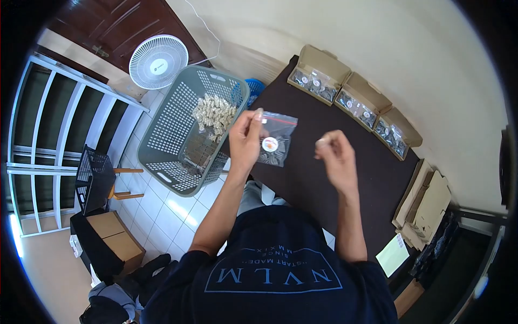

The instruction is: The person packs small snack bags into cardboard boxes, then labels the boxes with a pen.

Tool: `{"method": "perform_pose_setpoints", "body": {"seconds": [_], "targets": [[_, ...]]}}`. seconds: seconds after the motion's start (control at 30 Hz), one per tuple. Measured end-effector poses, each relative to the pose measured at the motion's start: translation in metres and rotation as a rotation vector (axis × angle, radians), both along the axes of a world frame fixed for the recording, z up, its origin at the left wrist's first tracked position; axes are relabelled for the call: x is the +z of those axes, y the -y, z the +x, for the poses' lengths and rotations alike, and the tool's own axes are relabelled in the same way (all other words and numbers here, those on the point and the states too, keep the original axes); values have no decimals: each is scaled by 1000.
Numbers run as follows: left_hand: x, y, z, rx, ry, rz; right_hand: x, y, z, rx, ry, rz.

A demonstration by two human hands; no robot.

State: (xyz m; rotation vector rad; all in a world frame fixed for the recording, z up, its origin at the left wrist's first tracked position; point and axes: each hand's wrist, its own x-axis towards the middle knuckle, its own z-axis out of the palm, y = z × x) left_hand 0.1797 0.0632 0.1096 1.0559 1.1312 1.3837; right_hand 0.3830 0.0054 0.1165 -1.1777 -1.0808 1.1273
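Note:
My left hand (246,139) pinches the upper left corner of a clear zip bag (278,135). The bag has a red strip along its top, a round white sticker on its front and small grey pieces at the bottom. It hangs over the near left part of the dark table (302,183). To the right of the bag, apart from it, my right hand (339,159) is raised over the table with its fingers curled and the fingertips together. Whether anything small is between those fingertips is too small to tell.
Three open cardboard boxes (363,102) with similar bags line the table's back edge. Flattened cardboard (430,200) and a pale green paper (393,256) lie at the right. A large grey-green basket (172,127) with beige packets stands left, near a white fan (158,62).

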Motion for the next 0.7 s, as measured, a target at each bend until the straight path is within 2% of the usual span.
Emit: {"method": "perform_pose_setpoints", "body": {"seconds": [0.07, 0.13, 0.2, 0.23, 0.27, 0.3, 0.33, 0.4, 0.7], "targets": [[13, 8, 18, -53, -101, 63, 8, 6, -28, 83, -137, 12], [19, 13, 26, -149, -88, 66, 3, 4, -38, 138, -160, 4], [19, 13, 28, -243, 50, 89, 7, 3, -38, 93, -176, -19], [23, 15, 27, -245, 52, 89, 9, 2, -36, 50, -192, -42], [29, 18, 24, -358, 73, 50, 11, 1, -34, 46, -191, -41], [33, 20, 21, -471, 93, 10, 12, 0, -32, 34, -268, -52], [31, 20, 16, -475, 94, 8, 13, 1, -30, 22, -346, -63], [25, 19, 9, -577, 90, -69, 10, 1, -27, 28, -322, -80], [1, 22, 13, -598, 194, -86, -7, 7, -20, 66, -347, -181]]}}
